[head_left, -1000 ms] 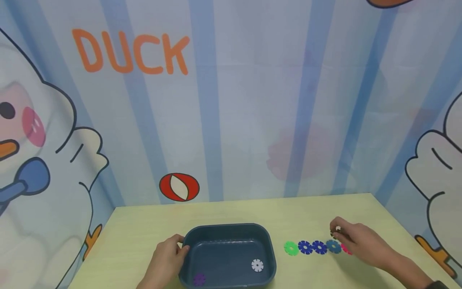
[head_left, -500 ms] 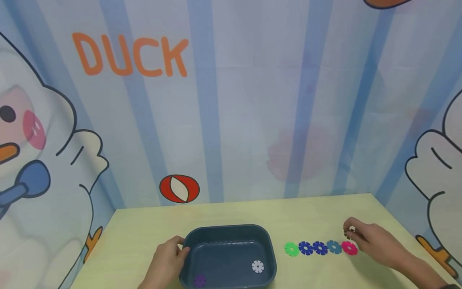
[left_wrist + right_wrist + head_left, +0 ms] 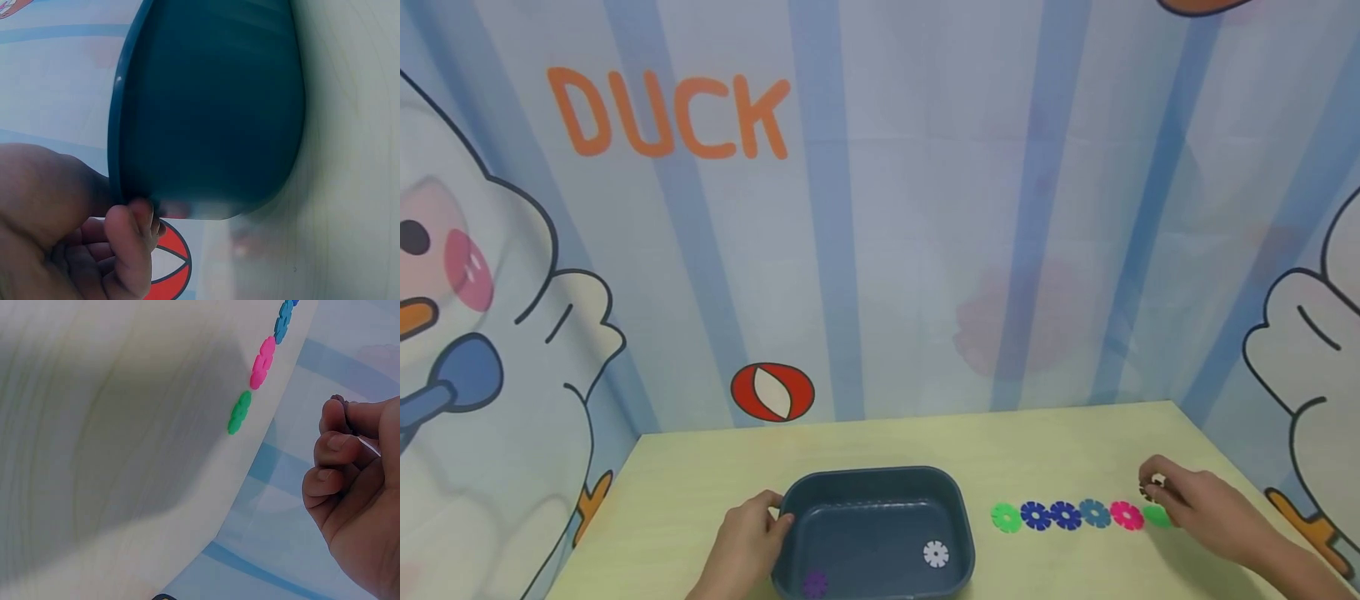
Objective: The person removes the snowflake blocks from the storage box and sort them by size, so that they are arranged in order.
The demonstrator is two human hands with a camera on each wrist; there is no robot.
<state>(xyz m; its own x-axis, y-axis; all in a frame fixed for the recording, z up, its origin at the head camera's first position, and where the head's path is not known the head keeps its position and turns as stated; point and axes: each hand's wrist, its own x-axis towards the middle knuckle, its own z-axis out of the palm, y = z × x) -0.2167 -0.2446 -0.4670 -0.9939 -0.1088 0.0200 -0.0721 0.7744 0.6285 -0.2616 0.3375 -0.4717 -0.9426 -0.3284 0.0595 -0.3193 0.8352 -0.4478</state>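
"How many discs are you counting?"

"I'm counting nine. Six are lying in a row on the table [image 3: 715, 467], starting near the fingers of my right hand [image 3: 1206, 512] and running off to their left: a near green disc [image 3: 240, 412], a pink disc [image 3: 1127, 515], a light blue disc [image 3: 1095, 513], a dark blue disc [image 3: 1065, 515], a second dark blue disc [image 3: 1036, 516] and a far green disc [image 3: 1006, 517]."

"And the other three?"

"Two are lying in the one tray [image 3: 868, 533], to the right of my left hand [image 3: 743, 533]: a white disc [image 3: 936, 554] well away from those fingers, and a purple disc [image 3: 816, 584] nearer them. The ninth, a dark disc [image 3: 339, 398], I'm pinching between my right thumb and forefinger; its exact colour isn't showing clearly."

"How are you holding your hands?"

"My right forearm is slanting in from the lower right, with the hand hovering above the table and pointing left. The fingers beside the pinch are curling toward my palm. My left thumb and fingers are clamping the tray's rim at its left side."
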